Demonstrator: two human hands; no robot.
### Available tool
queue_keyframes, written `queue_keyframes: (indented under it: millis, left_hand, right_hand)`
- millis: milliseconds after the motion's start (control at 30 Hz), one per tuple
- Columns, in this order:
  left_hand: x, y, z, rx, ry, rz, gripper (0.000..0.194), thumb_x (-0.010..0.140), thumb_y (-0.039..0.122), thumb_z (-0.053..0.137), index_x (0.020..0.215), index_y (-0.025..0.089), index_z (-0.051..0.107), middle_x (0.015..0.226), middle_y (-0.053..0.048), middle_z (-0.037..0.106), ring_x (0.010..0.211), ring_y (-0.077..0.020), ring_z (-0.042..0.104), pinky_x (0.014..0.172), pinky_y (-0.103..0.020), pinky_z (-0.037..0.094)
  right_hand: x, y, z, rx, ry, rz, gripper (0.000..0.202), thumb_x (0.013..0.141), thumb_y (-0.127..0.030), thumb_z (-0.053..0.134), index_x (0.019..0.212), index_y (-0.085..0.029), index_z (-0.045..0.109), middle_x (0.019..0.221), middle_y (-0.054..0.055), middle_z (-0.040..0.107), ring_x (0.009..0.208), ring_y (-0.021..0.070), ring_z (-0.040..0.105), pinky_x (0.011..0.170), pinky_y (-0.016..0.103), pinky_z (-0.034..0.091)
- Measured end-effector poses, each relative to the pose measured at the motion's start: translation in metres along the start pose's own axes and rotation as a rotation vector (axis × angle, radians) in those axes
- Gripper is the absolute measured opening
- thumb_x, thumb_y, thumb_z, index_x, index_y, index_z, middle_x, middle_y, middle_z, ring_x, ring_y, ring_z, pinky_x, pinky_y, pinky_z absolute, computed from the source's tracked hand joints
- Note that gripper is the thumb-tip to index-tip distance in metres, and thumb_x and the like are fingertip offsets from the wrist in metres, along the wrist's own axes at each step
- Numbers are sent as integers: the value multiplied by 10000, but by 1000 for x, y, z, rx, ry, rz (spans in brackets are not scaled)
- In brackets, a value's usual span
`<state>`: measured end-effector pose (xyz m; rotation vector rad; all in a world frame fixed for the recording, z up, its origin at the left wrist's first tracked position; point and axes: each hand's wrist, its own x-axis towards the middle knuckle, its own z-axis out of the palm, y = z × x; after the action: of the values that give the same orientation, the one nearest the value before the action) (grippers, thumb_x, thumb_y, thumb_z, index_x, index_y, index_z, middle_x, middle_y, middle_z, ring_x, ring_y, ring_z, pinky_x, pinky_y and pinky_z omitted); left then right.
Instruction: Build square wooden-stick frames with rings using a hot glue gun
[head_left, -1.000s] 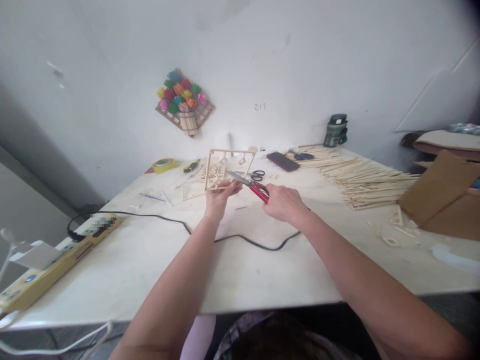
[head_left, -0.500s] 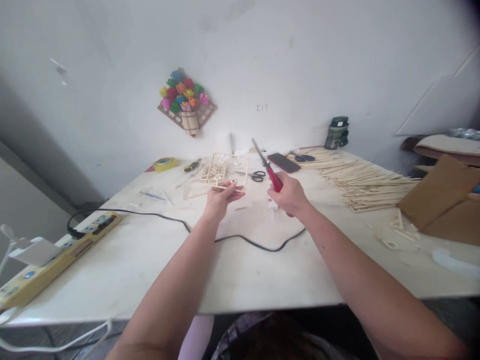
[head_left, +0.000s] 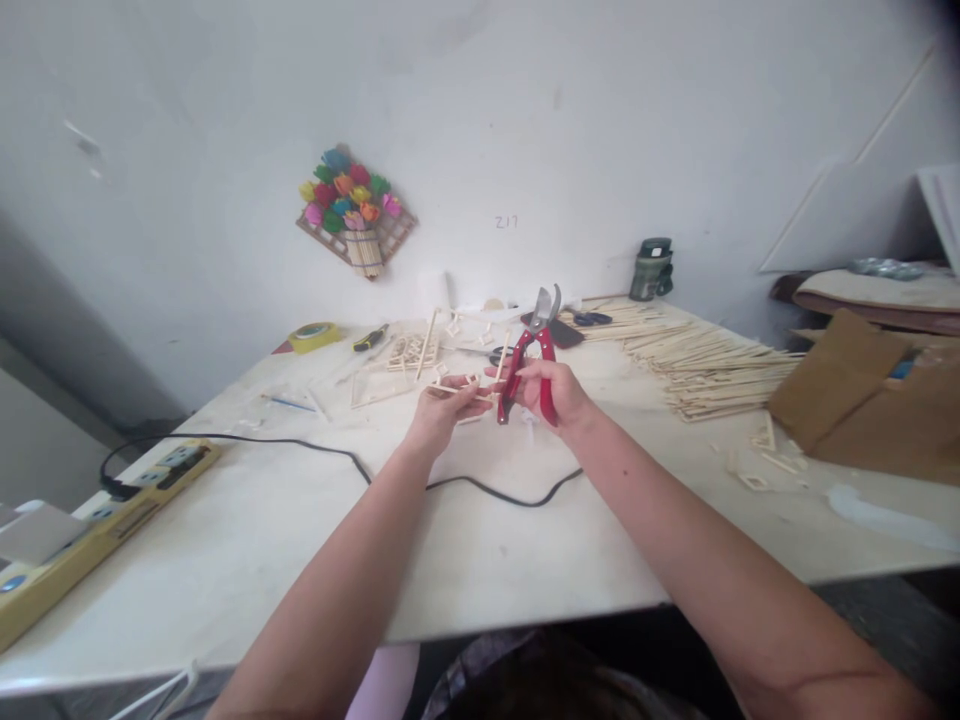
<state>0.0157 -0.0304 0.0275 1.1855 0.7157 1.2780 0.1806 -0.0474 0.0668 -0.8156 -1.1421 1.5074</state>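
Note:
My left hand (head_left: 448, 405) is closed on a thin light wooden frame (head_left: 427, 345), whose sticks rise above the fingers. Beside it, my right hand (head_left: 553, 392) is wrapped round red-handled pruning shears (head_left: 547, 372), blades apart and pointing up. The right fingertips are at the frame's right side; whether they grip it is hard to tell. Behind the hands lie small wooden pieces (head_left: 409, 352), black-handled scissors (head_left: 499, 355) partly hidden by the shears, and a dark flat object (head_left: 566, 333).
Yellow tape (head_left: 313, 337) and a yellow-black cutter (head_left: 370, 338) lie back left. Wooden sticks (head_left: 697, 365) and a cardboard box (head_left: 847, 390) are at right. A black cable (head_left: 510, 492) crosses before me from the power strip (head_left: 142, 515). A dark bottle (head_left: 651, 268) stands behind.
The shears have turned and now show both handles and open blades. My right hand has come closer to my left, and the wooden frame has tilted. The view has shifted slightly.

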Motion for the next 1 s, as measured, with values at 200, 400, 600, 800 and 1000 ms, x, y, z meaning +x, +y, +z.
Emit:
queue_keyframes:
  millis: [200, 400, 600, 800, 1000]
  left_hand:
    - [-2, -2, 0, 5, -30, -34, 327, 615, 282, 715, 858, 120, 567, 751, -74, 672, 649, -177, 652, 609, -262, 518]
    - [0, 7, -11, -84, -65, -25, 460, 648, 413, 660, 1006, 142, 557, 862, -107, 668, 779, -218, 648, 657, -300, 512]
    - [7, 21, -26, -101, 56, 48, 550, 703, 623, 457, 1020, 182, 547, 892, -99, 669, 833, -207, 634, 659, -297, 498]
    - [10, 29, -34, -9, 150, 116, 486, 644, 542, 596, 939, 156, 577, 655, -39, 642, 535, -129, 603, 501, -227, 467]
    - [6, 35, -44, 210, 36, 79, 290, 617, 349, 686, 764, 113, 604, 613, -59, 637, 467, -117, 572, 466, -216, 459]
  right_hand:
    - [-1, -12, -8, 30, -20, -5, 263, 586, -161, 415, 844, -152, 467, 833, 87, 633, 749, 196, 616, 739, 359, 469]
    - [-5, -32, -16, -76, -115, 1, 313, 592, -145, 403, 893, -143, 489, 841, 81, 626, 715, 175, 602, 755, 365, 470]
    - [-3, -45, -18, -140, -236, 88, 305, 587, -118, 404, 872, -126, 511, 816, 93, 636, 661, 171, 598, 744, 370, 469]
    - [8, -48, -18, -243, -293, 260, 291, 599, -104, 404, 856, -114, 539, 783, 90, 647, 664, 160, 608, 740, 332, 470]
    - [25, -49, -17, -328, -316, 355, 213, 593, -115, 444, 783, -111, 539, 756, 103, 657, 625, 168, 614, 639, 293, 486]
